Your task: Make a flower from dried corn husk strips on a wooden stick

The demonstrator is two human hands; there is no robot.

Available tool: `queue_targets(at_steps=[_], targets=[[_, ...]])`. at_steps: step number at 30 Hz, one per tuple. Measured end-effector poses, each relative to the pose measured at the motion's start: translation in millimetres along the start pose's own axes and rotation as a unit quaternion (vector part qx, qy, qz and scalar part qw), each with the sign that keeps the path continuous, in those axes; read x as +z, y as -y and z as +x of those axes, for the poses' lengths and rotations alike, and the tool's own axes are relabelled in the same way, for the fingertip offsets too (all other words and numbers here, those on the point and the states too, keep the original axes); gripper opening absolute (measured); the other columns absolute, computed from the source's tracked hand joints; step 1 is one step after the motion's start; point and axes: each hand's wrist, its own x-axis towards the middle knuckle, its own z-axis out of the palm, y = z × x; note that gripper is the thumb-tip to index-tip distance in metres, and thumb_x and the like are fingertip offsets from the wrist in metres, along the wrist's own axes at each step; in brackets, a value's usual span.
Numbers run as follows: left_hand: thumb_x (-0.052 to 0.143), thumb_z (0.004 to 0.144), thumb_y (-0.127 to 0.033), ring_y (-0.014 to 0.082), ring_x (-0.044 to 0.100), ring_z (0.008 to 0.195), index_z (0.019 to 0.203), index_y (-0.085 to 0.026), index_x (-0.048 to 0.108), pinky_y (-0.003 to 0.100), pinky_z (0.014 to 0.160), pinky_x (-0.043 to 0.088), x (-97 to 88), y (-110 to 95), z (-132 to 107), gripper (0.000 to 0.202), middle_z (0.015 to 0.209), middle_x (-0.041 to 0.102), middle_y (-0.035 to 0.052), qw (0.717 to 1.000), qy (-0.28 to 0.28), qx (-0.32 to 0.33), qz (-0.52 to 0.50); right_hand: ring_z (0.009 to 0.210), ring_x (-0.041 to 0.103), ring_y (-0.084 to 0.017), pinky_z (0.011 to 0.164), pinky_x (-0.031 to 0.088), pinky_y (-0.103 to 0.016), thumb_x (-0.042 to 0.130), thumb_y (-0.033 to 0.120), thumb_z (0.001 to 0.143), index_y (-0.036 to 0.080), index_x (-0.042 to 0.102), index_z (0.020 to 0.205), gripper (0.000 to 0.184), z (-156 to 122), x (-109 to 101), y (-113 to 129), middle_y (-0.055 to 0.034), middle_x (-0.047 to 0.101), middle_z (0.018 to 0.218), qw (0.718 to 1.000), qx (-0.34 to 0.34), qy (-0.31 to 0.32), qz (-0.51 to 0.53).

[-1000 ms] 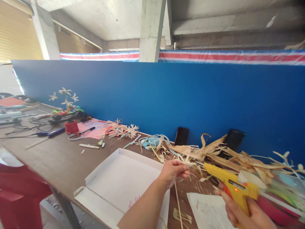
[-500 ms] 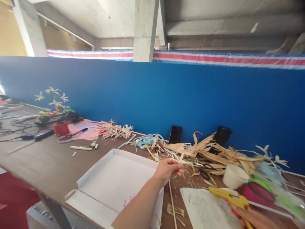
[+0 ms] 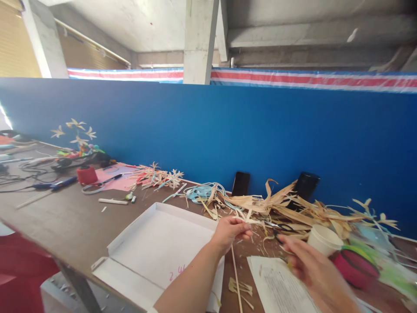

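My left hand (image 3: 233, 232) pinches a pale strip of dried husk (image 3: 249, 216) above the right edge of a white box lid. A thin pale stick (image 3: 236, 278) runs down below that hand; whether the fingers hold it too is hidden. Over a printed sheet (image 3: 270, 278), my right hand (image 3: 308, 265) reaches left, slightly blurred, its forefinger stretched out and no tool seen in it. Its fingertips come close to the black-handled scissors (image 3: 283, 227), which lie among dried husks (image 3: 289, 202). I see no clear view of the glue gun.
The white box lid (image 3: 156, 234) lies left of my arm. At right stand a white cup (image 3: 324, 239) and a dark pink round container (image 3: 356, 267). Two phones (image 3: 241, 183) lean on the blue partition (image 3: 182, 130). Husk flowers (image 3: 163, 176) and blue ribbon (image 3: 203, 193) lie behind.
My right hand has let go of the yellow glue gun and moved up and left toward the scissors and my left hand. The left hand keeps its pinch in place.
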Motion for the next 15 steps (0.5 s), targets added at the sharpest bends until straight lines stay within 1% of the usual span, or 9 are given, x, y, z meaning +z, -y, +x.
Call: queue_targets(at_steps=[1, 3, 4, 5, 6, 8, 12, 13, 15], targets=[[0.078, 0.051, -0.033, 0.0111, 0.059, 0.049, 0.067, -0.008, 0.061, 0.021, 0.054, 0.047, -0.4, -0.5, -0.3, 0.035, 0.060, 0.065, 0.0074, 1.000, -0.002, 0.004, 0.002, 0.047, 0.051, -0.005, 0.037, 0.038, -0.013, 0.073, 0.034, 0.062, 0.018, 0.065, 0.092, 0.034, 3.7, 18.4, -1.6, 0.0016, 0.061, 0.070, 0.995, 0.067, 0.042, 0.065], [0.078, 0.051, -0.035, 0.0112, 0.059, 0.050, 0.068, -0.008, 0.062, 0.021, 0.054, 0.047, -1.2, -1.3, -0.4, 0.035, 0.060, 0.066, 0.0069, 1.000, -0.001, 0.009, 0.008, 0.046, 0.049, -0.002, 0.035, 0.035, -0.010, 0.070, 0.035, 0.066, 0.018, 0.063, 0.091, 0.031, 11.8, 47.7, -6.8, 0.0036, 0.059, 0.068, 0.963, 0.166, 0.111, 0.181], [0.078, 0.051, -0.035, 0.0110, 0.059, 0.050, 0.068, -0.008, 0.063, 0.021, 0.055, 0.047, -1.6, -1.6, -0.3, 0.035, 0.061, 0.066, 0.0068, 1.000, 0.000, 0.011, 0.011, 0.044, 0.048, -0.001, 0.034, 0.033, -0.009, 0.069, 0.035, 0.068, 0.017, 0.063, 0.089, 0.028, 15.5, 58.1, -9.8, 0.0039, 0.059, 0.067, 0.945, 0.196, 0.137, 0.222], [0.077, 0.052, -0.035, 0.0108, 0.059, 0.051, 0.068, -0.008, 0.063, 0.021, 0.055, 0.046, -1.8, -1.8, -0.1, 0.035, 0.062, 0.066, 0.0066, 1.000, 0.002, 0.012, 0.013, 0.043, 0.047, -0.001, 0.033, 0.032, -0.009, 0.068, 0.035, 0.069, 0.017, 0.062, 0.085, 0.025, 18.6, 65.7, -12.8, 0.0039, 0.059, 0.067, 0.930, 0.211, 0.151, 0.260], [0.077, 0.052, -0.035, 0.0107, 0.059, 0.051, 0.068, -0.008, 0.063, 0.021, 0.055, 0.046, -1.9, -1.9, 0.1, 0.034, 0.062, 0.066, 0.0064, 1.000, 0.003, 0.012, 0.014, 0.042, 0.047, 0.000, 0.032, 0.032, -0.008, 0.067, 0.034, 0.071, 0.016, 0.061, 0.082, 0.023, 21.0, 70.9, -15.7, 0.0037, 0.060, 0.066, 0.919, 0.218, 0.157, 0.288], [0.077, 0.053, -0.035, 0.0113, 0.059, 0.053, 0.068, -0.009, 0.063, 0.021, 0.056, 0.047, -1.9, -1.9, 0.5, 0.033, 0.063, 0.066, 0.0060, 1.000, 0.005, 0.012, 0.011, 0.042, 0.050, -0.001, 0.033, 0.035, -0.008, 0.067, 0.030, 0.071, 0.015, 0.060, 0.079, 0.018, 23.9, 75.6, -20.5, 0.0026, 0.061, 0.064, 0.912, 0.211, 0.147, 0.320], [0.077, 0.053, -0.033, 0.0141, 0.062, 0.058, 0.069, -0.008, 0.064, 0.022, 0.057, 0.048, -1.1, -1.0, 1.1, 0.033, 0.063, 0.066, 0.0065, 1.000, 0.016, 0.013, -0.003, 0.048, 0.057, -0.004, 0.045, 0.048, -0.011, 0.069, 0.020, 0.069, 0.013, 0.062, 0.079, 0.014, 25.4, 74.9, -25.8, -0.0001, 0.065, 0.065, 0.930, 0.175, 0.092, 0.311], [0.077, 0.053, -0.033, 0.0143, 0.062, 0.059, 0.070, -0.008, 0.064, 0.021, 0.057, 0.048, -1.0, -0.8, 1.1, 0.033, 0.063, 0.066, 0.0068, 1.000, 0.019, 0.014, -0.004, 0.048, 0.057, -0.004, 0.046, 0.049, -0.012, 0.070, 0.019, 0.068, 0.013, 0.062, 0.078, 0.015, 25.4, 74.3, -26.5, -0.0002, 0.065, 0.064, 0.934, 0.167, 0.083, 0.303], [0.076, 0.055, -0.032, 0.0136, 0.062, 0.059, 0.072, -0.007, 0.065, 0.021, 0.057, 0.048, -0.8, -0.3, 1.1, 0.032, 0.063, 0.066, 0.0072, 1.000, 0.024, 0.015, -0.001, 0.047, 0.056, -0.005, 0.045, 0.049, -0.012, 0.072, 0.019, 0.066, 0.013, 0.061, 0.077, 0.017, 25.2, 73.4, -27.6, 0.0010, 0.064, 0.063, 0.944, 0.149, 0.074, 0.286]])
